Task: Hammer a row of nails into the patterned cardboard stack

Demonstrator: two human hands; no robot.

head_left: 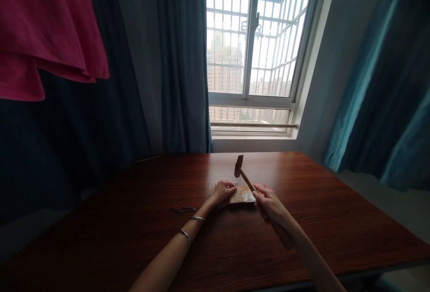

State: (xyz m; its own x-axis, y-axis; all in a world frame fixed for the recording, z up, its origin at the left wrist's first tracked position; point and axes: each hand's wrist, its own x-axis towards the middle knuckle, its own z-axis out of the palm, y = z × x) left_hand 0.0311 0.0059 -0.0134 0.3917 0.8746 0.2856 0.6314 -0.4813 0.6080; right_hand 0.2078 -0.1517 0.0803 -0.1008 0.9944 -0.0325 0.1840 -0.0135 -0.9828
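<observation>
A hammer (pixel 247 178) with a wooden handle is gripped in my right hand (pixel 273 206), its dark head raised above the table and tilted to the left. Below it lies a small wooden board (pixel 242 195) dotted with many holes or marks, with a pale shiny patch at its right. Several thin nails (pixel 237 184) stand upright at the board's far left part. My left hand (pixel 222 192) rests over the board's left end, its thumb and finger pinched at the nails, seemingly around one. The hammer head is apart from the nails.
Several dark loose nails (pixel 183 210) lie on the brown wooden table (pixel 134 238), left of the board. Behind the table is a barred window (pixel 250 50) with blue curtains (pixel 183 59) beside it. A pink cloth (pixel 50 32) hangs at the upper left.
</observation>
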